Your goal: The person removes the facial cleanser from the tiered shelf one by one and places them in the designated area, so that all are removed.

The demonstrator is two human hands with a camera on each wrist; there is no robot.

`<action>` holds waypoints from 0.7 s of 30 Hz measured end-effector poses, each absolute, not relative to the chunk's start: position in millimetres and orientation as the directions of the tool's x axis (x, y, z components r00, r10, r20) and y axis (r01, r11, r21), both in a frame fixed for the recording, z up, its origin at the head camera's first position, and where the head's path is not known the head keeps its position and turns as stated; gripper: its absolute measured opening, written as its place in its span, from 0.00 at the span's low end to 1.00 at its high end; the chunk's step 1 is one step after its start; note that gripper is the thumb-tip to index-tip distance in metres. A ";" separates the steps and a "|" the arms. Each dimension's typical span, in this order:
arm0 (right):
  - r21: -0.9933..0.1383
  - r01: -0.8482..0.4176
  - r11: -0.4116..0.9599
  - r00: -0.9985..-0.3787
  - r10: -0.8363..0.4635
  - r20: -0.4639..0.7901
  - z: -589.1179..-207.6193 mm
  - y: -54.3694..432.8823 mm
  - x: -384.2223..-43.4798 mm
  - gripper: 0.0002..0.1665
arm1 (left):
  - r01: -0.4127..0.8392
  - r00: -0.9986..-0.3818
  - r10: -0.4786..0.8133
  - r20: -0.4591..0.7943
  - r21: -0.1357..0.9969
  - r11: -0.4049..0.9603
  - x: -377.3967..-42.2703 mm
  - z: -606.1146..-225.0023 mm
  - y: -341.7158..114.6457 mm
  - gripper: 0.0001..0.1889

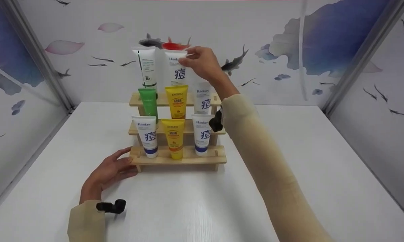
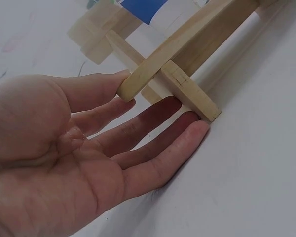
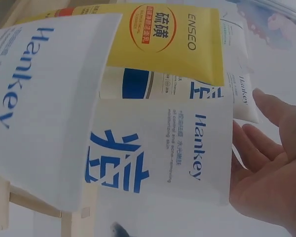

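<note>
A wooden three-step stand (image 1: 191, 158) holds squeeze tubes upright. On its top step, my right hand (image 1: 203, 62) pinches the upper right corner of a white tube with blue print (image 1: 175, 69), thumb in front. In the right wrist view this tube (image 3: 243, 94) is partly hidden behind nearer tubes, with the thumb at its edge. My left hand (image 1: 113, 169) grips the left end of the bottom step. Seen from the left wrist, the thumb lies on the board end (image 2: 138, 84) and the index finger beneath it, the other fingers (image 2: 167, 158) stretched toward the stand's foot.
Beside the held tube stands a white tube with green print (image 1: 148, 69). Green (image 1: 149, 102), yellow (image 1: 177, 101) and white (image 1: 203, 99) tubes fill the middle step. Two white tubes flank a yellow tube (image 1: 174, 137) on the bottom step. Printed panels (image 1: 202, 20) surround the white table (image 1: 275, 151).
</note>
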State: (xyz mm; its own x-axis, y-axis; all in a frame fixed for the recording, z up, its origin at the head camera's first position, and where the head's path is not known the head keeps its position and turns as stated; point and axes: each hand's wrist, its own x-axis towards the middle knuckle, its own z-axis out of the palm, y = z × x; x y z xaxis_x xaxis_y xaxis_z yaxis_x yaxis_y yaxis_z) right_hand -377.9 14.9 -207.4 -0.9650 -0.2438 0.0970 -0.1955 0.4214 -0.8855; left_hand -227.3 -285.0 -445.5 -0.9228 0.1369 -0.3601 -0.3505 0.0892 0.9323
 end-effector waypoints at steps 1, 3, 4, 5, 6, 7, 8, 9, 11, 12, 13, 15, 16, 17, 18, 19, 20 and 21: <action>-0.887 -0.192 0.419 -0.966 -0.239 0.096 -207.9 14.4 -378.2 0.32 | -0.355 -0.922 0.133 -0.364 0.931 0.085 -227.6 -445.6 -284.4 0.36; -0.885 -0.188 0.426 -0.969 -0.229 0.096 -209.2 13.7 -379.1 0.31 | -0.360 -0.920 0.131 -0.368 0.929 0.082 -228.1 -445.7 -283.6 0.37; -0.883 -0.186 0.431 -0.970 -0.225 0.094 -209.9 13.3 -379.3 0.30 | -0.359 -0.920 0.134 -0.368 0.930 0.084 -228.1 -445.6 -283.6 0.37; -0.882 -0.183 0.435 -0.971 -0.223 0.092 -210.6 12.8 -379.8 0.30 | -0.357 -0.921 0.133 -0.365 0.930 0.083 -228.1 -445.3 -283.5 0.37; -0.880 -0.181 0.440 -0.971 -0.220 0.090 -211.2 12.1 -379.9 0.29 | -0.356 -0.921 0.136 -0.364 0.931 0.082 -227.9 -445.2 -283.7 0.37; -0.878 -0.178 0.444 -0.972 -0.217 0.088 -211.9 11.5 -380.2 0.28 | -0.358 -0.921 0.134 -0.366 0.930 0.079 -227.6 -445.2 -283.7 0.36; -0.876 -0.176 0.449 -0.973 -0.213 0.087 -212.5 10.7 -380.2 0.27 | -0.358 -0.921 0.137 -0.366 0.930 0.080 -227.1 -445.3 -283.7 0.36; -0.878 -0.174 0.447 -0.974 -0.210 0.086 -213.2 10.0 -380.3 0.26 | -0.359 -0.921 0.135 -0.366 0.930 0.078 -226.8 -445.5 -283.9 0.36; -0.883 -0.174 0.437 -0.974 -0.206 0.091 -214.5 8.9 -380.1 0.25 | -0.362 -0.920 0.133 -0.370 0.929 0.078 -225.9 -445.7 -284.2 0.36; -0.887 -0.177 0.427 -0.974 -0.203 0.096 -215.3 8.6 -379.9 0.24 | -0.363 -0.919 0.135 -0.371 0.928 0.078 -225.5 -445.5 -284.3 0.36; -0.892 -0.182 0.413 -0.974 -0.203 0.105 -216.2 8.6 -379.9 0.23 | -0.363 -0.919 0.135 -0.371 0.928 0.079 -225.3 -445.3 -284.4 0.36; -0.903 -0.198 0.383 -0.971 -0.200 0.128 -217.5 10.0 -380.0 0.23 | -0.356 -0.921 0.137 -0.365 0.931 0.087 -225.6 -444.8 -284.9 0.36; -0.906 -0.209 0.368 -0.970 -0.196 0.144 -217.9 11.3 -380.3 0.22 | -0.352 -0.922 0.138 -0.362 0.932 0.090 -225.7 -444.4 -285.2 0.36; -0.909 -0.220 0.353 -0.969 -0.190 0.161 -218.0 13.0 -380.7 0.22 | -0.349 -0.923 0.140 -0.359 0.933 0.093 -225.9 -444.0 -285.5 0.36; -0.912 -0.231 0.339 -0.967 -0.182 0.178 -218.0 15.2 -380.8 0.21 | -0.347 -0.923 0.140 -0.358 0.933 0.092 -226.1 -444.0 -285.4 0.36; -0.915 -0.240 0.326 -0.966 -0.173 0.192 -217.5 17.9 -381.2 0.21 | -0.348 -0.923 0.139 -0.358 0.933 0.092 -226.3 -444.3 -285.6 0.36; -0.916 -0.246 0.316 -0.966 -0.161 0.204 -216.6 21.1 -381.6 0.20 | -0.346 -0.924 0.139 -0.356 0.934 0.094 -226.4 -444.6 -285.8 0.36; -0.915 -0.258 0.309 -0.964 -0.149 0.221 -215.9 24.3 -382.0 0.20 | -0.345 -0.924 0.139 -0.355 0.934 0.096 -226.4 -445.1 -286.1 0.36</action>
